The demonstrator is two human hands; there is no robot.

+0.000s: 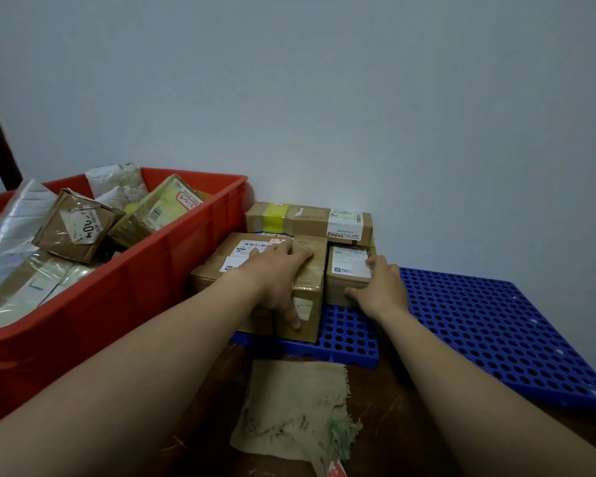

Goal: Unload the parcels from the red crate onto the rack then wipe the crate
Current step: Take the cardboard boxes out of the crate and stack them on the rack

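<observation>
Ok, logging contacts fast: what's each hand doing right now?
Left hand: open, pressing flat on the big box.
Right hand: gripping the small box.
</observation>
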